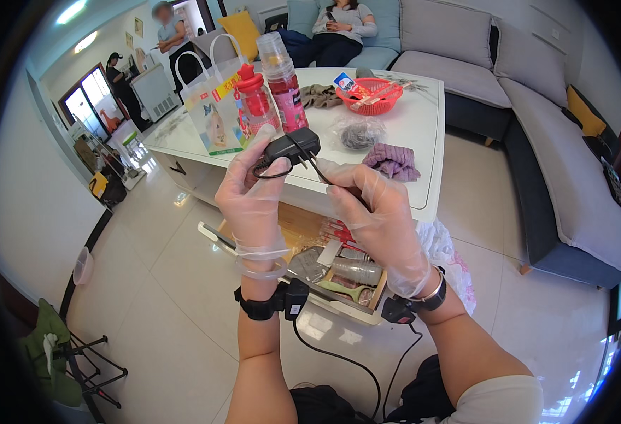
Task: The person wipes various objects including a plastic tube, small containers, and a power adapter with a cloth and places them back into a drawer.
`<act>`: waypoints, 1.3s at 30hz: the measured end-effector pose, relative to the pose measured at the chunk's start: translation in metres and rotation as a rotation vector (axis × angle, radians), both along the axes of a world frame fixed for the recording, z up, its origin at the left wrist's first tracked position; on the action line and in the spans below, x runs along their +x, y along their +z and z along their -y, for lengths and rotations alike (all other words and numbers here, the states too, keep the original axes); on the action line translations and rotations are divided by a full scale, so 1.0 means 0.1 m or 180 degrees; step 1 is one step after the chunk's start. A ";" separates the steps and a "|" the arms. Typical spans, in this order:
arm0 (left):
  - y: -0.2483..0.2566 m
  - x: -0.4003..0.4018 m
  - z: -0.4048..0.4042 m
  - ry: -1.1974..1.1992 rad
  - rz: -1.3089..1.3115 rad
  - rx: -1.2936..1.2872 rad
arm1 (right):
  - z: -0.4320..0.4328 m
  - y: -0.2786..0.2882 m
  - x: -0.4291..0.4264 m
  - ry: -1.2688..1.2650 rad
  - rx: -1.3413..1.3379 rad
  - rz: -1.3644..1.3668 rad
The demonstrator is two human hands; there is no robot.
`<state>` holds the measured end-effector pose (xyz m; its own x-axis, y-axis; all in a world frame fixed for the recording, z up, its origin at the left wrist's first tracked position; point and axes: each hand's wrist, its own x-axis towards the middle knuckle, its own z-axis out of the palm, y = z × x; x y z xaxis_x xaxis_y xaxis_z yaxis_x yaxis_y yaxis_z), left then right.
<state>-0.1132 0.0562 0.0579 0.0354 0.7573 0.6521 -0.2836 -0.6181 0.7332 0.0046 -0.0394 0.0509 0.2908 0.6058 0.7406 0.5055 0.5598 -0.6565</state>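
Note:
In my left hand [257, 185], in a clear plastic glove, is a black power adapter [293, 146] with its two prongs facing right. The adapter's thin black cable [318, 170] wraps over its body and runs to my right hand [376, 212], also gloved, which pinches it. Both hands are above the near edge of a white coffee table [427, 114]. Below them an open drawer [337, 310] holds plastic cups [358, 271], a green-handled peeler [342, 289] and red packets [337, 231].
On the table stand a clear gift bag [215, 119], a red-lidded bottle [254, 100], a pink bottle with stacked cups [287, 100], a red basket [376, 98] and a purple cloth [392, 161]. A person sits on the sofa [453, 66]; others stand at back left. A folding stool [50, 350] is lower left.

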 end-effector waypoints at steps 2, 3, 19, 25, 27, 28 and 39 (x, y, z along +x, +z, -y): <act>0.00 0.01 0.01 -0.0113 0.0048 -0.0128 | 0.01 0.00 0.00 0.0148 -0.0225 -0.0165; 0.00 0.02 0.01 -0.0232 0.0104 -0.0186 | 0.00 -0.01 0.01 0.0253 -0.0320 -0.0232; -0.02 0.01 0.01 -0.2195 -0.0663 -0.0854 | -0.20 -0.10 0.28 -0.0327 -0.0148 0.0295; -0.14 0.05 -0.15 -0.2271 -0.0466 -0.1169 | -0.28 -0.18 0.24 0.0249 -0.0026 0.0148; -0.12 0.04 -0.13 -0.2347 -0.0448 -0.1261 | -0.24 -0.12 0.25 0.0404 -0.0399 -0.0043; -0.13 0.04 -0.14 -0.2427 -0.0391 -0.1281 | -0.22 -0.10 0.25 0.0482 -0.0588 -0.0140; -0.22 0.16 -0.22 -0.1569 -0.0656 -0.0837 | -0.16 -0.06 0.28 0.0614 -0.0875 -0.0049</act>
